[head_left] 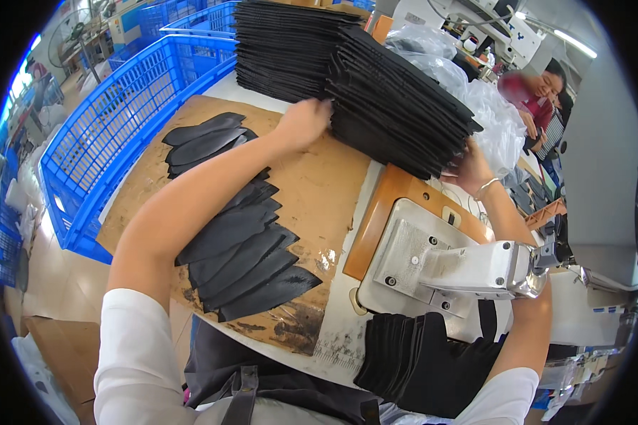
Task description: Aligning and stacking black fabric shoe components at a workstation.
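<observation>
A tall stack of black fabric pieces [397, 106] lies tilted between my hands at the far side of the table. My left hand [305, 125] is at the stack's left end; its fingers are curled but smeared by motion, so whether they grip is unclear. My right hand [469, 170] is closed round the stack's right end, some fingers hidden by it. Behind my left hand stands a second stack of black pieces [280, 53]. Under my left forearm, dark leaf-shaped pieces [244, 241] overlap in a row on a brown board [333, 198].
A sewing machine arm [468, 269] and its metal plate stand beneath my right forearm. Black cut pieces [425, 361] are piled at the near edge. Blue crates [120, 120] line the left side. Clear plastic bags [493, 117] and a person [535, 99] are at the far right.
</observation>
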Tool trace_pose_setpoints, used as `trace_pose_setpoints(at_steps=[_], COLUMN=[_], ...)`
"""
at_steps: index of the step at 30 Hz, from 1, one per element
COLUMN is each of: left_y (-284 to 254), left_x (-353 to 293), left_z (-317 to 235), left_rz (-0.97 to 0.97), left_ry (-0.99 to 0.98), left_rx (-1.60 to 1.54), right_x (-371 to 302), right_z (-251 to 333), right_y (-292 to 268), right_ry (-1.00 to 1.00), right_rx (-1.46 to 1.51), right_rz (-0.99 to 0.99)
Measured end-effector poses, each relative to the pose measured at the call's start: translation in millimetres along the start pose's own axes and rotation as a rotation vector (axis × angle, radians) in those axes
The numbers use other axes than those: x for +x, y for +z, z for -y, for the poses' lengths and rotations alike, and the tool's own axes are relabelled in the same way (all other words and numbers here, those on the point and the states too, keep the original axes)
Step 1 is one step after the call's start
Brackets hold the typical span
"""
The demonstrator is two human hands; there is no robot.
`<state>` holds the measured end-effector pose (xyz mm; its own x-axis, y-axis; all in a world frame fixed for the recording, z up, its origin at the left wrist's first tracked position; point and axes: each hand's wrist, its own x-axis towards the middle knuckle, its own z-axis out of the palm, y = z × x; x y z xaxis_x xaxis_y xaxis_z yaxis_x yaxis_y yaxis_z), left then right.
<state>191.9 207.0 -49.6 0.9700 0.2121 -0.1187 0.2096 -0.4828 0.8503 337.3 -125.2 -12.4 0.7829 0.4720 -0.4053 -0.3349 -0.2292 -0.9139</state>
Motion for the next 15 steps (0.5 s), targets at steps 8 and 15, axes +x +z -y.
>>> trace_pose_setpoints(at_steps=[8, 15], left_y=[19, 10], left_x=[-76, -117], left_z=[15, 9], left_rz=[-0.037, 0.077], left_ry=[0.254, 0.32], left_rx=[0.952, 0.912], right_x=[-42, -118], right_z=[-11, -45], right_y=[-34, -90], right_ry=[-0.112, -0.268], right_rx=[-0.342, -0.425], right_rz=[-0.083, -0.132])
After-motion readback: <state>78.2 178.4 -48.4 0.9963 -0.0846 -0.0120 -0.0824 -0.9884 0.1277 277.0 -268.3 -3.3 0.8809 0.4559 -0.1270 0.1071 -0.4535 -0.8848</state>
